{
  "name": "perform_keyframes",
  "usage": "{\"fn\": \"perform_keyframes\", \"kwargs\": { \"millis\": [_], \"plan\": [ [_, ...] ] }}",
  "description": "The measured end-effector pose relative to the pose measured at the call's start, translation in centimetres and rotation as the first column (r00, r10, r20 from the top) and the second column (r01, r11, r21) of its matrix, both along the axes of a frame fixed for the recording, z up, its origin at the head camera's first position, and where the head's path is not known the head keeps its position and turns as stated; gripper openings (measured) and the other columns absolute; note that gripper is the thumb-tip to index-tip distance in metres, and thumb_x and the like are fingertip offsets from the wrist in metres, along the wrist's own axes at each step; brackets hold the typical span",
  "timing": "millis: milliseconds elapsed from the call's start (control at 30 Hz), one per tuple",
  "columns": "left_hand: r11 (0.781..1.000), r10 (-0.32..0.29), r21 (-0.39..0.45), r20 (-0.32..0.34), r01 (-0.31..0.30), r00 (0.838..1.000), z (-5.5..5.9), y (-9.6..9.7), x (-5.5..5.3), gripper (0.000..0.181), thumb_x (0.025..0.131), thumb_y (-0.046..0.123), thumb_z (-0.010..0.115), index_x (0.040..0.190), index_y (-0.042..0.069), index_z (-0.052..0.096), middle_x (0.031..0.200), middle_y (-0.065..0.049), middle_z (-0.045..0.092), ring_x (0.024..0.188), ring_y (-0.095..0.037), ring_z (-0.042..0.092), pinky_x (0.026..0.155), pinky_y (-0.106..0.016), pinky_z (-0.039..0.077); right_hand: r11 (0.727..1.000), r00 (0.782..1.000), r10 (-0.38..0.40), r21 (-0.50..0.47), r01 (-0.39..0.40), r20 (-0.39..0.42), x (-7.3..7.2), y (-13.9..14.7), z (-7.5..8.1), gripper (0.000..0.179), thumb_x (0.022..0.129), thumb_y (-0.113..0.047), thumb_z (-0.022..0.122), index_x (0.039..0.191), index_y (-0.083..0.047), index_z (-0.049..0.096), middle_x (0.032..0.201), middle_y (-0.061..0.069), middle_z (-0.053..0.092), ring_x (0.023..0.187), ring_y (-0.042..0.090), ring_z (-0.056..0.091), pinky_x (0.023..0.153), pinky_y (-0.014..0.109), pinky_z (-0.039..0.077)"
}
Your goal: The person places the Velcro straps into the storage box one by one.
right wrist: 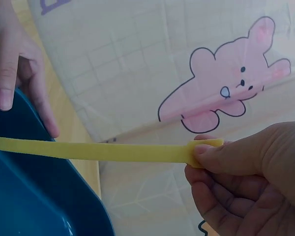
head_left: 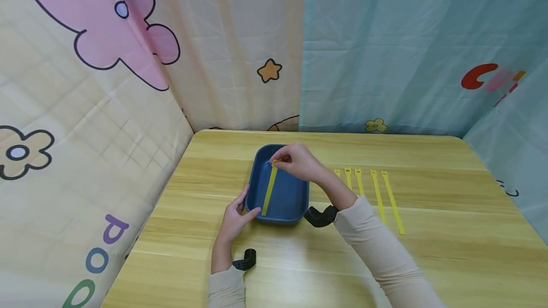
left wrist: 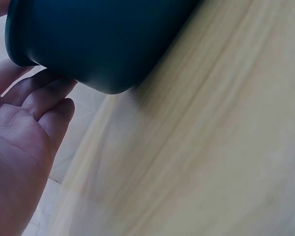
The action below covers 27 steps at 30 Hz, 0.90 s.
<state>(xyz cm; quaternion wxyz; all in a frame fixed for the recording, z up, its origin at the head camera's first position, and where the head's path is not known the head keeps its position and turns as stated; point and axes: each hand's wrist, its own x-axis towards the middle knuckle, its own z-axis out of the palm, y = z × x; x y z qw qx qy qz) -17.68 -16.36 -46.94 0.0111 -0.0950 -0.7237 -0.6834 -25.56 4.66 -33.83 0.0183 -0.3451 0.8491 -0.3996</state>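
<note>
A dark blue rectangular bin (head_left: 291, 198) stands on the table. My left hand (head_left: 233, 220) holds its near left corner, thumb over the rim and fingers along the outer wall; the left wrist view shows those fingers (left wrist: 49, 96) against the wall. Above the bin, my right hand (head_left: 299, 161) pinches the wide head of a yellow hook-and-loop cable tie (head_left: 269, 189) between thumb and fingers. In the right wrist view the cable tie (right wrist: 113, 151) stretches from the pinch across the bin's rim. Whether its far end touches the bin's floor, I cannot tell.
Several more yellow cable ties (head_left: 389, 194) lie side by side on the wooden table (head_left: 445, 251), right of the bin, partly hidden by the right forearm. Printed curtains (head_left: 239, 61) hang behind the table and along its left side.
</note>
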Motion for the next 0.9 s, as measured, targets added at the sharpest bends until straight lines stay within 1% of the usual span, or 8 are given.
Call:
{"fn": "perform_keyframes", "kwargs": {
  "millis": [133, 233, 500, 633, 733, 900],
  "plan": [
    [1.000, -0.002, -0.001, 0.000, 0.002, 1.000, 0.0, 0.0, -0.1, 0.068, 0.083, -0.002, 0.064, 0.140, -0.006, 0.027, 0.147, -0.016, 0.022, 0.134, -0.025, 0.020, 0.106, -0.031, 0.020, 1.000, 1.000, 0.002, -0.005, -0.002, 0.016, -0.4, -0.2, -0.6, 0.013, 0.087, -0.003, 0.061, 0.096, -0.002, 0.071, 0.090, 0.005, 0.068, 0.073, 0.011, 0.061, 0.065, 0.022, 0.051],
    [1.000, -0.004, 0.000, -0.005, 0.004, 1.000, 0.0, 0.1, -0.1, 0.069, 0.083, -0.002, 0.064, 0.140, -0.008, 0.027, 0.147, -0.017, 0.022, 0.134, -0.026, 0.020, 0.106, -0.032, 0.020, 1.000, 1.000, -0.005, -0.006, 0.005, 0.026, -0.8, -0.3, -1.1, 0.013, 0.087, -0.002, 0.061, 0.096, -0.001, 0.071, 0.090, 0.006, 0.068, 0.075, 0.015, 0.062, 0.066, 0.023, 0.051],
    [1.000, 0.001, 0.013, -0.010, -0.001, 1.000, 0.1, 0.0, 0.0, 0.069, 0.082, -0.005, 0.064, 0.139, -0.009, 0.027, 0.146, -0.018, 0.023, 0.133, -0.028, 0.022, 0.105, -0.034, 0.021, 0.998, 0.996, -0.056, -0.019, 0.058, 0.064, -2.7, -0.6, -2.8, 0.013, 0.088, -0.005, 0.061, 0.096, -0.002, 0.071, 0.091, 0.006, 0.067, 0.076, 0.015, 0.060, 0.069, 0.025, 0.051],
    [1.000, -0.010, 0.005, -0.018, 0.010, 1.000, 0.1, 0.0, -0.1, 0.069, 0.082, -0.005, 0.064, 0.139, -0.010, 0.026, 0.146, -0.020, 0.021, 0.133, -0.033, 0.022, 0.105, -0.037, 0.022, 0.996, 0.992, -0.094, -0.005, 0.094, 0.079, -3.6, -0.9, -3.7, 0.014, 0.088, -0.006, 0.061, 0.097, -0.002, 0.071, 0.091, 0.006, 0.067, 0.075, 0.015, 0.059, 0.068, 0.026, 0.050],
    [1.000, -0.015, -0.001, -0.016, 0.015, 1.000, 0.2, 0.0, 0.0, 0.069, 0.082, -0.004, 0.064, 0.139, -0.010, 0.025, 0.146, -0.020, 0.021, 0.132, -0.035, 0.022, 0.105, -0.037, 0.022, 0.994, 0.990, -0.110, 0.001, 0.110, 0.090, -4.3, -1.1, -4.4, 0.014, 0.088, -0.006, 0.062, 0.097, -0.002, 0.071, 0.090, 0.007, 0.067, 0.073, 0.015, 0.057, 0.066, 0.026, 0.050],
    [1.000, -0.007, -0.014, -0.015, 0.007, 1.000, 0.4, 0.1, 0.2, 0.068, 0.082, -0.004, 0.064, 0.139, -0.009, 0.026, 0.146, -0.019, 0.022, 0.133, -0.031, 0.022, 0.105, -0.033, 0.021, 0.991, 0.984, -0.131, -0.009, 0.133, 0.119, -5.3, -1.6, -5.4, 0.015, 0.088, -0.008, 0.062, 0.097, 0.000, 0.070, 0.090, 0.007, 0.067, 0.074, 0.017, 0.057, 0.067, 0.028, 0.050]
  ]
}}
